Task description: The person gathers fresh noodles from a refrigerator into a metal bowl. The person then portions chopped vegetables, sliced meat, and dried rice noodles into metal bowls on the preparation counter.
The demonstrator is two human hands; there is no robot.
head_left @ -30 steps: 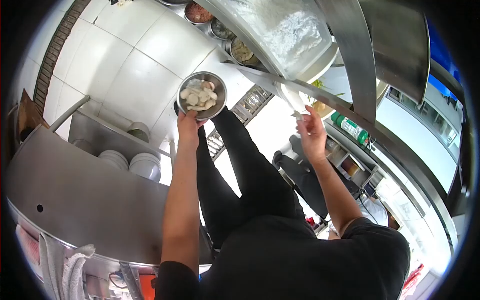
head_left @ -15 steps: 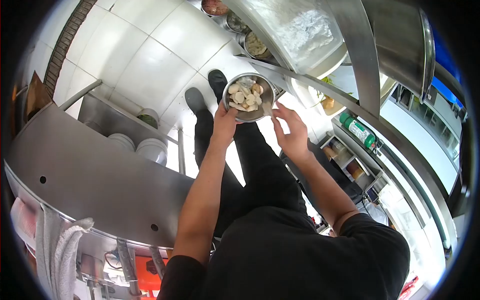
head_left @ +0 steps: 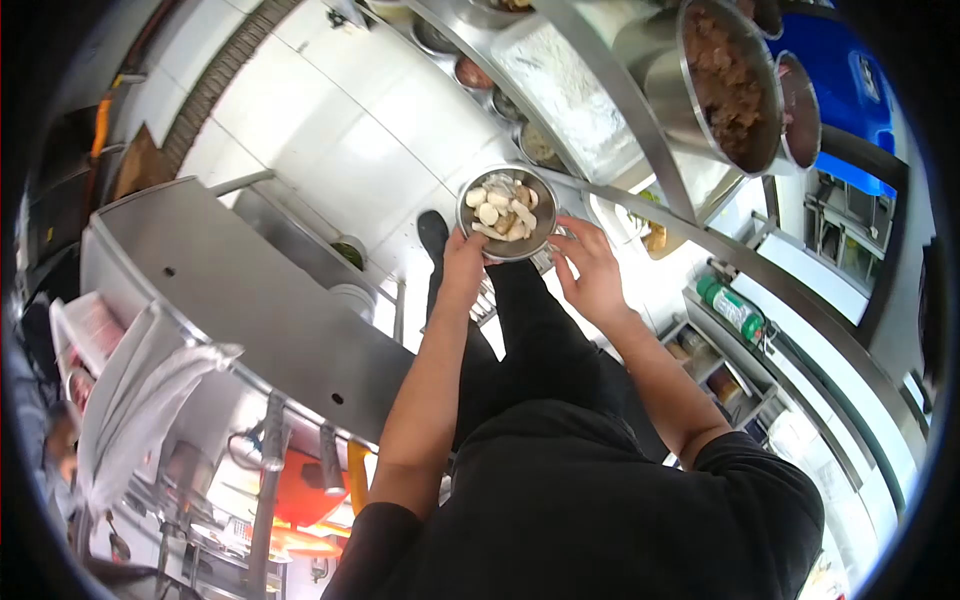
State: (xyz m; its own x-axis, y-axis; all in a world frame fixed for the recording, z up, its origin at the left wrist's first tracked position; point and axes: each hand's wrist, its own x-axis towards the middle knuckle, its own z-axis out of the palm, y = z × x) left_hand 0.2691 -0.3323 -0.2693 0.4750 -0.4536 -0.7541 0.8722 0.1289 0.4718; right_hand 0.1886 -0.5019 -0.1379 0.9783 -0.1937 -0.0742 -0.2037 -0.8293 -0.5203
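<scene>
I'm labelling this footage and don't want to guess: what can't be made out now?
All in the head view:
Left hand: some fingers, hidden beneath the bowl.
Right hand: whether it touches the bowl; seen from above, any gap is unclear.
Green bottle: its label, too small and blurred.
White powder: part seems hidden behind the metal bar.

Bowl [head_left: 546,208] (food [head_left: 503,208] inside), held in left hand [head_left: 464,264]
</scene>
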